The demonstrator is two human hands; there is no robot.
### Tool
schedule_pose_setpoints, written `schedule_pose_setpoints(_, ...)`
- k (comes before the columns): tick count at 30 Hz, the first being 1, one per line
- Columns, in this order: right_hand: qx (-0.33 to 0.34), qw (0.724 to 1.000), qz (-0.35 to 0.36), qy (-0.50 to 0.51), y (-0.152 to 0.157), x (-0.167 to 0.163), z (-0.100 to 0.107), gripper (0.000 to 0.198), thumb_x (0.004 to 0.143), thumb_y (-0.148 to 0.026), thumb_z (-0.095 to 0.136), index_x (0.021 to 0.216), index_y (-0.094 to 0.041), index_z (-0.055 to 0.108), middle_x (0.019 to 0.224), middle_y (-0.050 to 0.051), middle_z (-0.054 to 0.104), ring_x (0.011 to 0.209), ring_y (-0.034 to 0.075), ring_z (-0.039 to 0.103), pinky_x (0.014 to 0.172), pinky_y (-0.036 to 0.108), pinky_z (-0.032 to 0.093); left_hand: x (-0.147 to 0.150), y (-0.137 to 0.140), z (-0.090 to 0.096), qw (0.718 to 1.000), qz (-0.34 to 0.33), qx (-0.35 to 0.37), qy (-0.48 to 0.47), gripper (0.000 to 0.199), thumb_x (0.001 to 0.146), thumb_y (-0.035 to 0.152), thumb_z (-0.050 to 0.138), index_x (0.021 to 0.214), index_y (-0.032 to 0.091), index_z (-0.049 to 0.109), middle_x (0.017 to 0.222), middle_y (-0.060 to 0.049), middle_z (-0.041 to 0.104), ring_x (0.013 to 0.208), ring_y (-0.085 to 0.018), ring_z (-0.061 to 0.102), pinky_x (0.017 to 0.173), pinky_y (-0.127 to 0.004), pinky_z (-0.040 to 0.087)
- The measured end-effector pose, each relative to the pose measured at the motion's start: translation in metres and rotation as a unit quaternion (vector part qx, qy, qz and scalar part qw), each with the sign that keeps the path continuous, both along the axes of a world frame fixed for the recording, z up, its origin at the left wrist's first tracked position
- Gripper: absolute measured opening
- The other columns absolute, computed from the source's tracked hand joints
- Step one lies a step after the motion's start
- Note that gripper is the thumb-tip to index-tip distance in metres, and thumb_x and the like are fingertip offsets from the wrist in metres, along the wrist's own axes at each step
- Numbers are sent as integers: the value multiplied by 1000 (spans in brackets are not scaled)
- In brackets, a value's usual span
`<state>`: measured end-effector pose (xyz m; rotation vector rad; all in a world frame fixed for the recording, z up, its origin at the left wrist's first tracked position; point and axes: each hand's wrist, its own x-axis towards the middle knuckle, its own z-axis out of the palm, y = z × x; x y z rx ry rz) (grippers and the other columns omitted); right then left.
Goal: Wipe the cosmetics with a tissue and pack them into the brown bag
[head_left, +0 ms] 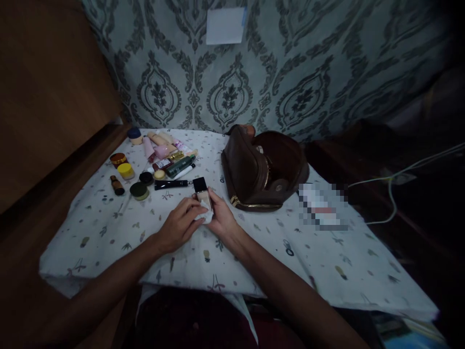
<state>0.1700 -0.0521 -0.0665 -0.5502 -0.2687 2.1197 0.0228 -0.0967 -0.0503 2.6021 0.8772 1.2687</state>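
Observation:
A foundation bottle (204,196) with a square black cap and beige contents is gripped in my right hand (222,216), cap pointing away from me. My left hand (182,219) presses a crumpled white tissue (206,214) against the bottle's near end, its fingers closed over it. Just beyond the hands lies a black tube (172,184). A white tube (184,171) and a dark green tube (180,166) lie behind that.
An open brown leather bag (250,169) stands right of my hands. Left are a dark green jar (139,191), a yellow-lidded jar (126,170), a small brown bottle (116,185) and several pink tubes. A blurred flat item (323,206) and cables (390,194) are at right.

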Motion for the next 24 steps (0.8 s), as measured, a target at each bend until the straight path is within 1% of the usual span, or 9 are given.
schedule_pose_setpoints(3,-11,1000,-10,-11,3,3,-2,31,93,-40,62,80,-14,69,65,4,71,59,16,66,52,25,55,2,-1,0,1000,-23,-2,6,21,98,17,52,118,17,58,105,-10,58,99,-21,59,84,-34,55)
schedule_pose_setpoints(5,-22,1000,-12,-3,2,3,0,31,94,-41,62,82,-13,69,65,4,72,59,16,66,52,25,55,2,-1,-1,1000,-21,-4,3,22,98,17,52,119,18,58,105,-10,59,98,-20,59,83,-34,55)
schedule_pose_setpoints(7,-40,999,-12,10,-1,2,3,29,94,-38,62,82,-12,69,66,4,72,57,15,65,49,22,53,1,0,-2,1000,-7,-4,-6,22,98,17,52,119,18,59,106,-10,58,99,-20,59,84,-34,54)
schedule_pose_setpoints(10,-66,997,-21,25,-6,-2,9,19,94,-25,62,82,-13,68,68,2,73,53,11,63,44,18,48,-2,3,-3,999,28,-15,-30,21,98,18,52,118,19,60,106,-9,58,101,-20,59,87,-35,53)
schedule_pose_setpoints(13,-72,996,-37,24,-10,-5,12,14,92,-16,62,79,-14,66,65,-2,71,52,9,62,47,17,49,-6,6,0,993,78,-45,-72,20,98,20,53,116,20,61,104,-7,58,99,-19,59,86,-32,52)
schedule_pose_setpoints(16,-40,999,-15,-12,-12,-7,10,11,88,-19,68,79,-15,66,64,-1,70,54,11,63,52,21,53,-10,10,5,981,134,-63,-127,17,97,21,54,113,20,60,104,-5,59,100,-19,59,88,-32,51)
schedule_pose_setpoints(18,-17,999,-2,-32,-13,-8,7,12,86,-23,72,79,-15,66,63,0,70,54,12,62,52,22,54,-11,12,6,975,153,-70,-148,16,98,21,53,112,20,60,104,-5,60,101,-19,59,89,-33,50)
schedule_pose_setpoints(21,-12,999,-16,-28,-11,-8,4,12,85,-23,73,79,-15,66,63,-2,69,53,11,61,50,21,52,-10,11,6,978,132,-81,-140,15,98,22,53,111,20,59,103,-4,61,98,-19,59,87,-32,50)
schedule_pose_setpoints(24,-11,999,-33,-9,-5,-5,2,14,86,-24,72,78,-15,65,64,-2,69,52,10,60,48,18,49,-5,5,2,991,65,-80,-90,16,98,20,53,113,20,59,103,-6,60,99,-19,60,86,-32,51)
